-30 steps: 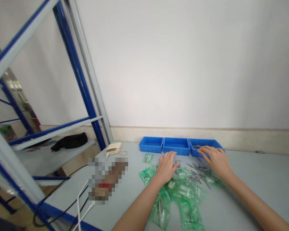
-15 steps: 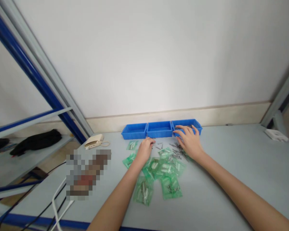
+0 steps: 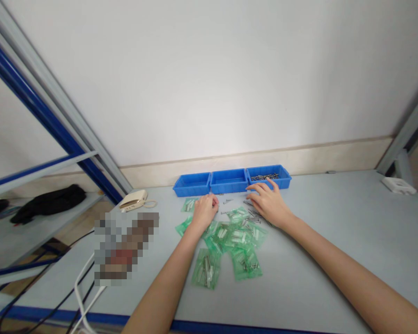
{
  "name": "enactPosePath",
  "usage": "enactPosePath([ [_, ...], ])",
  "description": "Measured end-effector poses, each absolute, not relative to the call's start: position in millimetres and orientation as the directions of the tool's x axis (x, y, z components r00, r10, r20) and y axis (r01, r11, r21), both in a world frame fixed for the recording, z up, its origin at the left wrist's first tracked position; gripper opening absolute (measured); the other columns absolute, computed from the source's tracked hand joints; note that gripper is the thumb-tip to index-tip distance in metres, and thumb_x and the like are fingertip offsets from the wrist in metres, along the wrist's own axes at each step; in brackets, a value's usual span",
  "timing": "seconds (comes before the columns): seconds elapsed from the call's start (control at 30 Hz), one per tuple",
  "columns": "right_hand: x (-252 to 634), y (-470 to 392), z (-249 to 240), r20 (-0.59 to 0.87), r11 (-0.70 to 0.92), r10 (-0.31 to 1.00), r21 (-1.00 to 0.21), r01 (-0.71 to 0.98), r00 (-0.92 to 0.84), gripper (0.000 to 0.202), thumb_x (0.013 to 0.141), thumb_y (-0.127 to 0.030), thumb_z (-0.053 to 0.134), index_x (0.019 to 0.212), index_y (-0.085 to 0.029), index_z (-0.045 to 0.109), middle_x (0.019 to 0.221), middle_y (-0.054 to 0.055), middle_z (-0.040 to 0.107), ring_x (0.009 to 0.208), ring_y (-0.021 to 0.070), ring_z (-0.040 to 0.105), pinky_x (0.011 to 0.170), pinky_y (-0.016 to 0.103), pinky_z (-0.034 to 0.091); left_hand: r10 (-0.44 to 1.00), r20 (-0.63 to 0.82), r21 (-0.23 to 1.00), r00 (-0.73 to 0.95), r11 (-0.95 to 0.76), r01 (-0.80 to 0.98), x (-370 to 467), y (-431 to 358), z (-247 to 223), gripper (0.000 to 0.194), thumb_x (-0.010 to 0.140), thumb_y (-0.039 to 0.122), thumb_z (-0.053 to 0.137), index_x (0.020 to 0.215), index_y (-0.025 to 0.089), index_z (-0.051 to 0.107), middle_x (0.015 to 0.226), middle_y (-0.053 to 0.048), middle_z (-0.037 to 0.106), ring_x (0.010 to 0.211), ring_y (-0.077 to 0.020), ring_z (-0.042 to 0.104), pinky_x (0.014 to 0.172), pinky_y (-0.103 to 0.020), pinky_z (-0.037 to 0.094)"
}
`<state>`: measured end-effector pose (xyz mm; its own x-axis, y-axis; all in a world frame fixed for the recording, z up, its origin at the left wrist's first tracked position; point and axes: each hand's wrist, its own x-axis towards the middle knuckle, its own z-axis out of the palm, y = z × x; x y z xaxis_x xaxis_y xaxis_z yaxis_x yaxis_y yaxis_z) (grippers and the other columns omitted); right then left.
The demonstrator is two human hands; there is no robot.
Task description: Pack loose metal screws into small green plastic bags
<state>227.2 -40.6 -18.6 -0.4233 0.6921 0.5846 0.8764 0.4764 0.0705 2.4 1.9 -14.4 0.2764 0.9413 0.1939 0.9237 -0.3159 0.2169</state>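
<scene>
I read the desk (image 3: pixel 292 287) as a dial centred on a heap of green bags (image 3: pixel 237 235), 12 o'clock toward the wall, entries running left to right. At 9 o'clock a black cloth (image 3: pixel 50 204) lies on a neighbouring shelf; white cables (image 3: pixel 83 315) run at 8, and a pixelated item (image 3: pixel 125 250), unreadable to me, lies at 9, nearer the heap. Near 10 o'clock sits a cream-coloured case (image 3: pixel 134 199). A single green bag (image 3: pixel 188 204) lies flat at 10, in front of the left blue tray (image 3: pixel 191 186), which stands at 11. Just right of that bag, also toward 11, is my left hand (image 3: pixel 205 211), its fingers curled inward; I cannot tell whether they pinch anything. At 7 lies a green bag of long screws (image 3: pixel 206 271). The middle blue tray (image 3: pixel 229 182) stands at 12, with a few small screws (image 3: pixel 227 202) before it. A green bag of smaller parts (image 3: pixel 245 264) lies at 5. Loose screws (image 3: pixel 253 218) are strewn toward 1, partly beneath my right hand (image 3: pixel 267 202), whose fingers arch, spread, at 2. Beyond them the right blue tray (image 3: pixel 284 180), at 1, contains metal pieces. Between 2 and 3, well apart, lies a white block (image 3: pixel 399 185).
</scene>
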Motion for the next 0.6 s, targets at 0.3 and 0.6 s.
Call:
enactPosePath([
  [0.3, 225, -40, -20, 0.553, 0.512, 0.692, 0.078, 0.856, -0.464, 0.018, 0.087, -0.019, 0.044, 0.091, -0.023, 0.061, 0.110, 0.003, 0.058, 0.106, 0.0202, 0.046, 0.103, 0.050, 0.014, 0.974, 0.228, 0.140, 0.009, -0.042, 0.989, -2, 8, -18, 0.042, 0.081, 0.056, 0.040, 0.093, 0.017, 0.051, 0.099, -0.012, 0.060, 0.099, -0.0302, 0.051, 0.081, -0.041, 0.035],
  [0.6, 226, -41, -19, 0.520, 0.530, 0.701, 0.079, 0.844, -0.489, 0.016, 0.084, -0.016, 0.046, 0.091, -0.022, 0.060, 0.108, 0.004, 0.059, 0.105, 0.0208, 0.046, 0.103, 0.051, 0.015, 0.962, 0.255, 0.088, 0.092, -0.118, 0.989, -6, 11, -21, 0.022, 0.084, 0.036, 0.044, 0.094, 0.019, 0.053, 0.099, -0.009, 0.058, 0.098, -0.0271, 0.048, 0.080, -0.040, 0.035],
])
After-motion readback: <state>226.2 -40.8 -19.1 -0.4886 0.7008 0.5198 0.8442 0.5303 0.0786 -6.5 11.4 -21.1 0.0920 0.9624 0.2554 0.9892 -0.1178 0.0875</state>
